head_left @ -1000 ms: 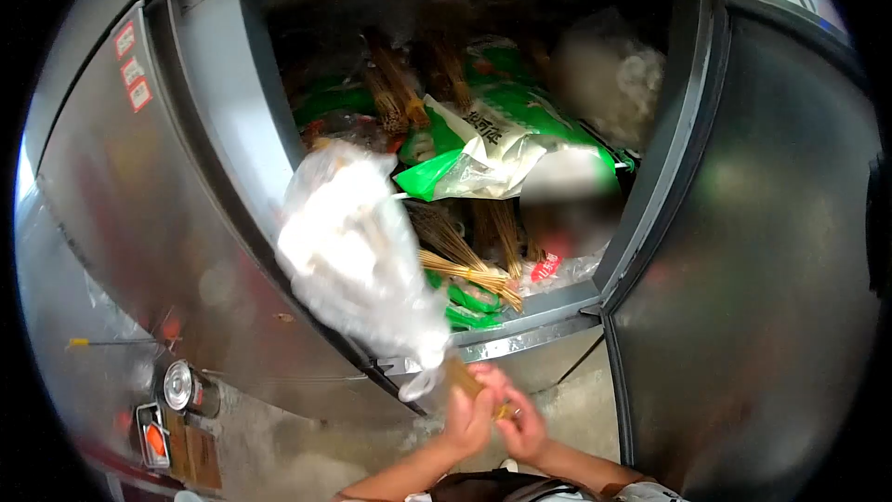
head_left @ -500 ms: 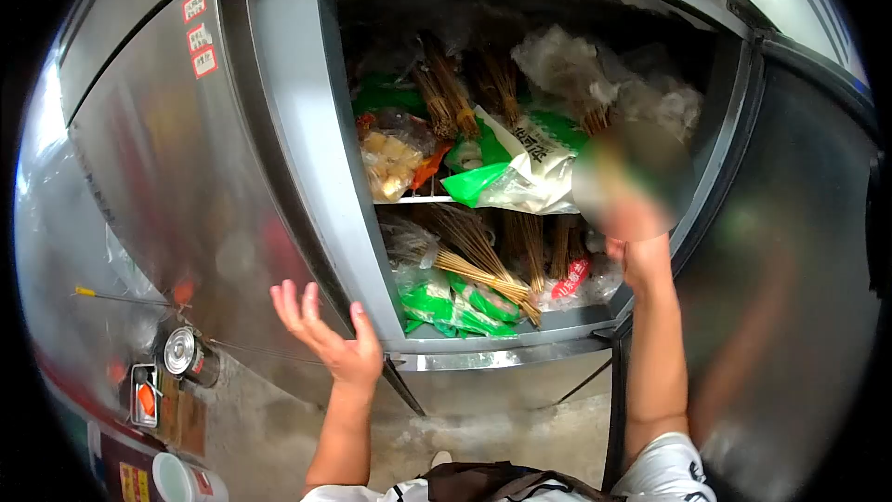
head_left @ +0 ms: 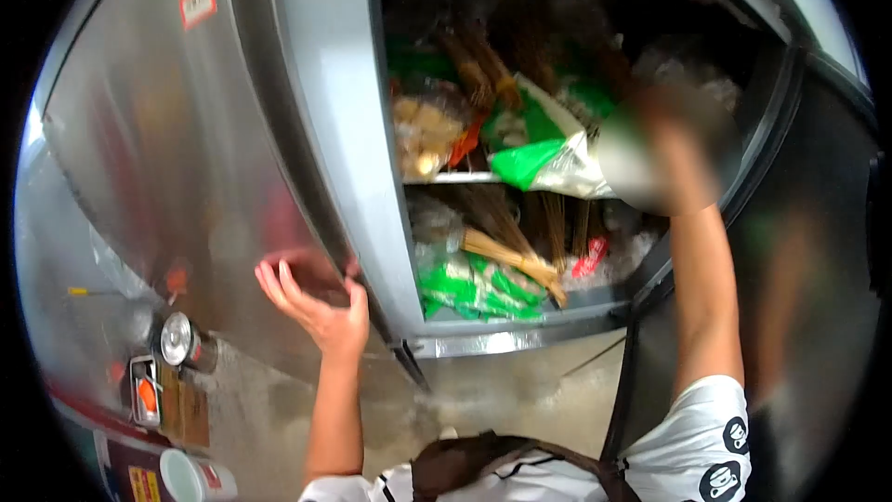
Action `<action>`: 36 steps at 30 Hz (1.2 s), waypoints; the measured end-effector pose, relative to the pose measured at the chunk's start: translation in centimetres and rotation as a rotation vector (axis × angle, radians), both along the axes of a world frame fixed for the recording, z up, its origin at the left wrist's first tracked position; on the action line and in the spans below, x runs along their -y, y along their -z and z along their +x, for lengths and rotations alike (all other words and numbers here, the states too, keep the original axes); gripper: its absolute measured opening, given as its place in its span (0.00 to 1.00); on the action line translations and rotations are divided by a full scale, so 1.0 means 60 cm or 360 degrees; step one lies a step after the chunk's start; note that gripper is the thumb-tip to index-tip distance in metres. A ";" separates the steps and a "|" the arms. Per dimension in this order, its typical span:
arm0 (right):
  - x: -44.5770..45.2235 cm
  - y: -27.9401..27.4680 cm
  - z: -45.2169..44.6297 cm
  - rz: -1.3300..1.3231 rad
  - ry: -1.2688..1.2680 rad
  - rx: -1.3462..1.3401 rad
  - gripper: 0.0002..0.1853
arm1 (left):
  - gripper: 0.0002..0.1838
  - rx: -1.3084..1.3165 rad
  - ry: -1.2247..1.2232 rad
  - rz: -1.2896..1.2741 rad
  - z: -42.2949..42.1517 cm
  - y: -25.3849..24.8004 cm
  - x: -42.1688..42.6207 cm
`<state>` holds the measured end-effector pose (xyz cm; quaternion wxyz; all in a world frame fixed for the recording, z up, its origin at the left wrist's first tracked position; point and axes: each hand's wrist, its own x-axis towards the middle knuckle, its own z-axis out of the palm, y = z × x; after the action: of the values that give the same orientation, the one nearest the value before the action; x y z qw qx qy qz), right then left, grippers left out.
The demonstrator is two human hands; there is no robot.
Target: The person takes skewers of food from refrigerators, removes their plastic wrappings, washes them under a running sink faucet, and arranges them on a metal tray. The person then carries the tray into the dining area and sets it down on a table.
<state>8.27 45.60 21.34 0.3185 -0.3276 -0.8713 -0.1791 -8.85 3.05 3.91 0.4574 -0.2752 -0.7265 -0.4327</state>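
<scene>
My left hand (head_left: 323,316) is held up with its fingers spread, holding nothing, in front of the edge of the closed steel door (head_left: 177,177). Inside the open fridge, my right hand (head_left: 674,153) reaches over the upper shelf on the right side; a blur covers its fingers, so its grip is hidden. Beside it lies a green and white plastic bag (head_left: 530,165). Farther left are bundles of thin sticks (head_left: 478,70) and a clear bag of pale round food (head_left: 426,135). On the lower shelf, pale sticks (head_left: 511,258) rest over a green bag (head_left: 474,288).
The fridge's right door (head_left: 799,251) stands open beside my right arm. A red packet (head_left: 590,258) lies on the lower shelf. At the lower left are a metal can (head_left: 177,338), a tray with an orange thing (head_left: 146,397) and a white bucket (head_left: 181,477).
My right hand has gone deeper into the upper shelf, up and to the right. My left hand stays raised beside the closed door. The view has shifted closer to the fridge.
</scene>
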 end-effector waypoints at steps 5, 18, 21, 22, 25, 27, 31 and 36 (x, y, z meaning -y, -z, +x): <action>-0.156 0.028 0.003 -0.0126 0.0029 0.0232 0.17 | 0.41 -0.0016 -0.0002 0.0039 0.004 -0.007 -0.006; -0.117 0.060 0.048 -0.0321 -0.0243 -0.0568 0.28 | 0.43 -0.0270 0.0017 -0.0043 0.095 0.020 0.120; -0.169 0.064 0.074 -0.0513 -0.0262 -0.0605 0.27 | 0.41 -0.0074 -0.0042 0.0019 0.143 0.078 0.242; -0.194 0.071 0.078 -0.0550 -0.0321 -0.0589 0.26 | 0.40 -0.0033 -0.0060 0.0039 0.161 0.096 0.288; -0.203 0.058 0.092 -0.0833 -0.0489 -0.0618 0.23 | 0.35 0.0060 -0.0268 -0.0006 0.216 0.129 0.412; -0.236 0.052 0.096 -0.0652 -0.0492 -0.0412 0.22 | 0.23 0.0222 -0.0356 0.0287 0.248 0.139 0.471; -0.285 0.059 0.082 -0.0321 -0.0268 -0.0365 0.22 | 0.13 0.0573 -0.0731 0.0612 0.285 0.132 0.586; -0.128 0.014 0.056 -0.0343 0.0531 -0.0143 0.29 | 0.22 0.0373 -0.0081 0.1762 0.278 0.119 0.651</action>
<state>11.61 53.29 20.47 0.2861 -0.5072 -0.8040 -0.1202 7.83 -35.99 -3.22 0.4601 0.0732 -0.4435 -0.7657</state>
